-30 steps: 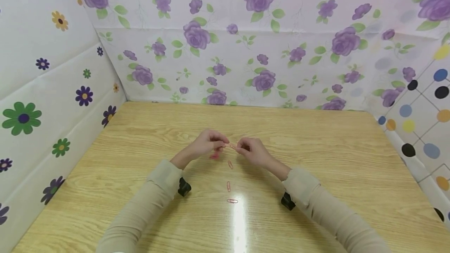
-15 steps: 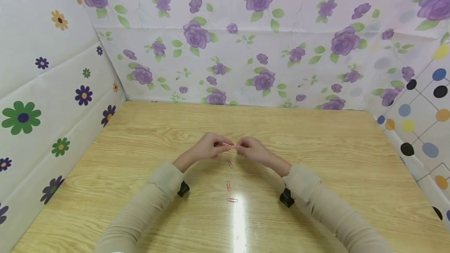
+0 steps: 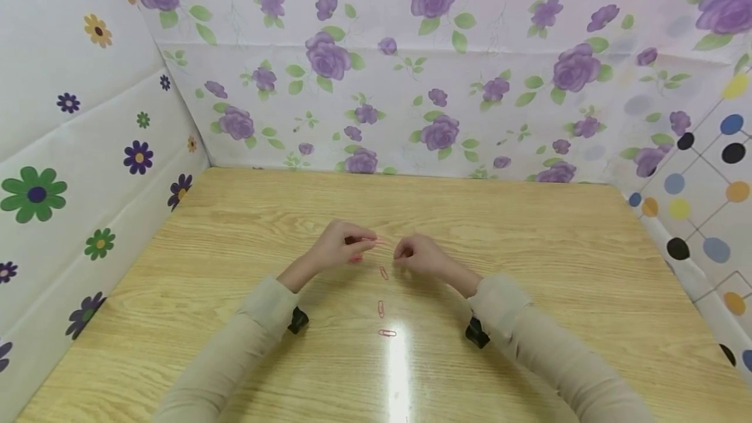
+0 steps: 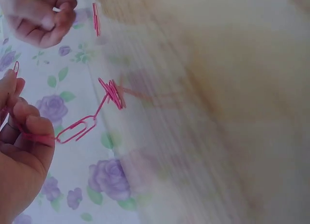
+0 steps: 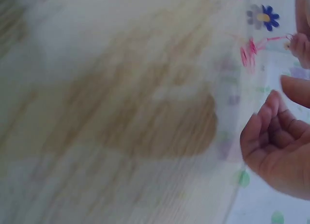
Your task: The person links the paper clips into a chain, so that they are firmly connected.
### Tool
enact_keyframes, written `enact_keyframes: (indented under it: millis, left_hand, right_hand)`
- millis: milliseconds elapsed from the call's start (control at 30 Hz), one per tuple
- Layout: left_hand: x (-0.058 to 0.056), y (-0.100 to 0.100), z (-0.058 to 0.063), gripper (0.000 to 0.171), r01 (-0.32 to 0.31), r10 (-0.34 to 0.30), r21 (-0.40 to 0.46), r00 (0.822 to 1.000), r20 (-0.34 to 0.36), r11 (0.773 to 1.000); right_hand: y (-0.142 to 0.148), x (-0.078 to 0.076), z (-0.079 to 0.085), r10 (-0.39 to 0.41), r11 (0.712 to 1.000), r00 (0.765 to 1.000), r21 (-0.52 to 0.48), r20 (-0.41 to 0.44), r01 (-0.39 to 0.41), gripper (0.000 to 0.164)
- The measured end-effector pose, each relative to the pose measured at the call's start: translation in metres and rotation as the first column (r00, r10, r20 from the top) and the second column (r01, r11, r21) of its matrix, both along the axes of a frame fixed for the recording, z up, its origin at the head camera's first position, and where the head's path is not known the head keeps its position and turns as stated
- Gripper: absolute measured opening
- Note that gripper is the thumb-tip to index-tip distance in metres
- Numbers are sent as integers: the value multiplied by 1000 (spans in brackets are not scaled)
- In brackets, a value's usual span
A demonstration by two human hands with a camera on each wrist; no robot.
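Observation:
My left hand (image 3: 336, 245) pinches a chain of linked pink paper clips (image 4: 75, 131) between thumb and fingers. One clip end (image 4: 17, 67) sticks up past the fingertips. From the hand the chain trails down to a small bunched heap of clips (image 4: 112, 94) on the table. Just to the right, my right hand (image 3: 424, 254) is apart from the chain, its fingers loosely bent with nothing between them; thumb and fingertips stand apart in the right wrist view. Closest to the right hand on the table is a loose pink paper clip (image 3: 384, 273).
Two more loose pink clips lie nearer me in a rough column, one lengthwise (image 3: 380, 309) and one crosswise (image 3: 387, 333). The wooden table (image 3: 529, 234) is glossy, with a bright reflection in front. Flower-patterned sheeting (image 3: 376, 109) stands along its back and left side.
Both hands were together at the chain. The right hand has let go of it and drawn slightly toward me; the left hand has shifted left, still holding the chain.

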State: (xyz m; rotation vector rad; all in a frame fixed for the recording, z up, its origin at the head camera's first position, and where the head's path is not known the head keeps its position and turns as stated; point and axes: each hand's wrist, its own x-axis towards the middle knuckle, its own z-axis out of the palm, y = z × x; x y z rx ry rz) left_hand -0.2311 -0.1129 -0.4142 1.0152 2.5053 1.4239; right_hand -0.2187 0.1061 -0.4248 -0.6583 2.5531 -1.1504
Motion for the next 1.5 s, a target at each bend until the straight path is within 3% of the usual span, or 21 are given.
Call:
enact_keyframes:
  millis: [300, 500, 567, 633, 767, 967, 1167, 1300, 1367, 1500]
  left_hand:
    - [8, -10, 1, 22, -17, 10, 81, 996, 93, 997]
    - [14, -13, 3, 25, -39, 3, 131, 963, 269, 991]
    - [15, -14, 3, 26, -43, -1, 143, 955, 296, 989]
    - [18, -13, 4, 24, -41, 1, 136, 958, 286, 990]
    - [27, -11, 13, 19, -49, 28, 81, 971, 237, 995]
    - [41, -6, 29, 15, -54, 49, 21, 981, 188, 998]
    - [48, -1, 33, 15, -55, 50, 18, 981, 185, 998]
    - [49, 2, 36, 15, -71, 70, 0, 984, 162, 997]
    - [49, 4, 37, 15, -76, 76, -10, 986, 145, 997]
    - [35, 2, 16, 18, -68, 71, -27, 990, 125, 997]
  right_hand:
    - [-20, 9, -2, -20, 985, 998, 170, -66, 31, 19]
    - [-27, 10, -4, -10, 962, 987, 267, -157, 53, 22]
    - [-26, 10, -3, 8, 957, 986, 287, -165, 40, 27]
    - [-23, 11, -1, 34, 959, 986, 282, -162, 14, 33]
    - [-14, 10, -1, 68, 977, 992, 208, -106, -45, 35]
    - [4, 4, 1, 59, 998, 998, 33, 29, -60, 14]
    - [11, 4, 10, 84, 985, 994, -160, 73, -72, 12]
    - [12, 5, 14, 83, 976, 993, -208, 89, -63, 12]
    - [11, 5, 14, 83, 975, 992, -214, 94, -61, 12]
    - [8, 9, 19, 87, 970, 993, -235, 84, -65, 13]
